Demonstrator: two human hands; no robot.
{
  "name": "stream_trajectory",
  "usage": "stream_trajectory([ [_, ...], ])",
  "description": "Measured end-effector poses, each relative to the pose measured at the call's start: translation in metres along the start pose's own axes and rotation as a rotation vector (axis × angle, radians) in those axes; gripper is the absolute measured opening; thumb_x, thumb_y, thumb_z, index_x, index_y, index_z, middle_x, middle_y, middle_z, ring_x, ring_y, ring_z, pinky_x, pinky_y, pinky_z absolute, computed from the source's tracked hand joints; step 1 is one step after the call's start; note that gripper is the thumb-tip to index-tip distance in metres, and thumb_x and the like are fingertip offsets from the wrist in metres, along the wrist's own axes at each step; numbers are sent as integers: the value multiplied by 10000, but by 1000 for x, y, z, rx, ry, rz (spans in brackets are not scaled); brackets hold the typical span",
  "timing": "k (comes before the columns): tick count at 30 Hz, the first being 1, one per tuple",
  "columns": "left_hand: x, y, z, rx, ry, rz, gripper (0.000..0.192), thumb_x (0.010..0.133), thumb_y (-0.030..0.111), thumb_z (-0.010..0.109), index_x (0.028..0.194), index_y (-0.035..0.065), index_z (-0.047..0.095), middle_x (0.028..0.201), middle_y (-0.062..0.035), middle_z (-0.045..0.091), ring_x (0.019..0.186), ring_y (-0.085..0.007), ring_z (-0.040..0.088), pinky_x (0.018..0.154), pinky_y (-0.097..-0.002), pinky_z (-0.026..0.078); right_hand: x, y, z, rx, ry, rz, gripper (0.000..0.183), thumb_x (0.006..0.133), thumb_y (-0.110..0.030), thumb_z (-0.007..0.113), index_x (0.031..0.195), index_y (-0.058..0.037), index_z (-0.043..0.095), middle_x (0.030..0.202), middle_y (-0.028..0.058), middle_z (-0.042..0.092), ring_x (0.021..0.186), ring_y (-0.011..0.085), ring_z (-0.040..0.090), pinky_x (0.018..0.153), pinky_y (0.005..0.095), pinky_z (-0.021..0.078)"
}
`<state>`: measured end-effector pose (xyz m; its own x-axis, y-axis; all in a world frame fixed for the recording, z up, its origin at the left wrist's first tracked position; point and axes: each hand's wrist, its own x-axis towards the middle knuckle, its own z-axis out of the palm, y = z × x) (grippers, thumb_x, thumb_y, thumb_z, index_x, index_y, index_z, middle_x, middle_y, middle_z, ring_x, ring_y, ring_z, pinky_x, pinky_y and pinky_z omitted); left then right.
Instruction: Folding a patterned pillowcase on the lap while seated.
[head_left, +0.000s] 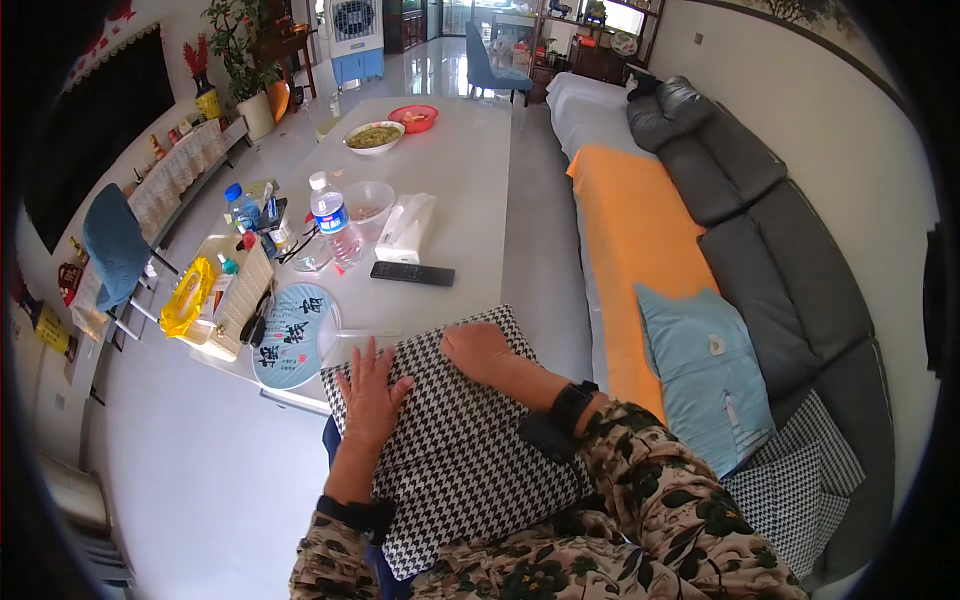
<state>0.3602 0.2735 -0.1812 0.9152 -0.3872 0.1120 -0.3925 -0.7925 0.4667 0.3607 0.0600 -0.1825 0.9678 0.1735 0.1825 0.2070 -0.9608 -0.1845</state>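
A black-and-white houndstooth cushion cover (457, 457) lies across my lap, and its far edge reaches over the near end of the table. My left hand (371, 394) rests on its left side, palm down with the fingers spread. Near the far right corner, my right hand (480, 351) presses on the cloth with its fingers curled under. Whether those fingers pinch any fabric is hidden. Just beyond the cover lies a round blue hand fan (292, 337) bearing writing, its clear handle pointing right.
On the long table (465, 187) are a remote control (412, 274), a tissue pack (405, 229), a water bottle (335, 221) and a cream basket (251, 277). To the right runs a grey sofa (780, 277) with a light-blue cushion (697, 367) and another houndstooth piece (787, 480).
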Motion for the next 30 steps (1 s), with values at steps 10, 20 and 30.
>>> stream_trajectory([
  [10,-11,-4,14,105,-84,166,654,867,494,523,1426,189,373,1523,-61,266,1426,-281,159,1130,-550,15,-21,-15,24,234,144,-52,214,863,-224,534,735,-55,567,656,103,595,660,309,613,601,412,502],
  [20,-73,-98,26,-413,289,-346,705,840,193,651,1395,-51,292,1368,-269,402,1288,-348,388,1069,-420,310,-102,52,12,63,525,466,329,780,-283,647,954,-6,605,962,172,595,858,334,588,795,450,469],
  [30,-57,-63,-52,-1576,32,-550,425,735,-112,440,1157,-124,494,1048,-195,630,928,-279,647,865,-355,518,-101,56,-67,1420,-41,753,358,796,-149,603,1098,43,594,977,97,643,881,192,610,809,307,484],
])
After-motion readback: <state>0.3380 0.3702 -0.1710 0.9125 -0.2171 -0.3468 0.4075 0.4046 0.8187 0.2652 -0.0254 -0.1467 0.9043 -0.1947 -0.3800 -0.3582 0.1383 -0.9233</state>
